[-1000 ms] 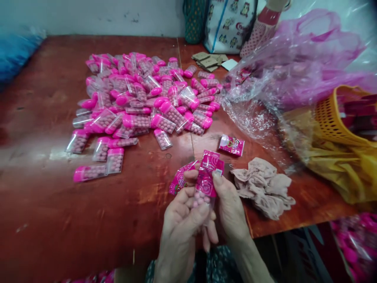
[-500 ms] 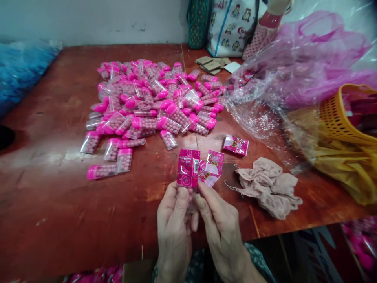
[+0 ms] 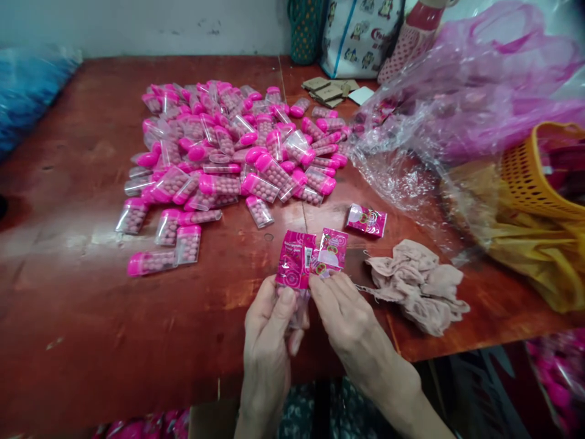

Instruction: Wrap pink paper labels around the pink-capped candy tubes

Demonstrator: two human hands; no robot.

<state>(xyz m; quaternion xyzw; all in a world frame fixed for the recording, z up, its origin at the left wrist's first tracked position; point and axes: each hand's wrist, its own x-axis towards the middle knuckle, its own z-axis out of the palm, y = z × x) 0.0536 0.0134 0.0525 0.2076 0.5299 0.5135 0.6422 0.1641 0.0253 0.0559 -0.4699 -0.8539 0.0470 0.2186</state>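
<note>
Near the table's front edge, my left hand (image 3: 269, 332) grips a clear candy container (image 3: 299, 308) whose upper part is covered by a pink printed sleeve (image 3: 294, 259). My right hand (image 3: 342, 311) is closed, its fingertips at the sleeve's lower right corner; whether they pinch anything is hidden. Just beyond those fingers lie loose flat printed sleeves (image 3: 333, 247). Another pink sleeve (image 3: 366, 220) rests farther right. A large heap of pink-capped containers (image 3: 219, 146) filled with small pink balls spreads across the middle of the table.
A crumpled beige cloth (image 3: 418, 286) lies right of my hands. Beyond it are a yellow basket (image 3: 525, 177), clear and pink plastic bags (image 3: 493, 79) and cardboard pieces (image 3: 329, 91). A white printed bag (image 3: 359, 39) stands at the back; blue plastic (image 3: 31, 91) is far left.
My right hand has turned, with its fingers moving up from the container's side towards the sleeve's edge and the loose sleeves. My left hand still holds the container. The view has shifted slightly.
</note>
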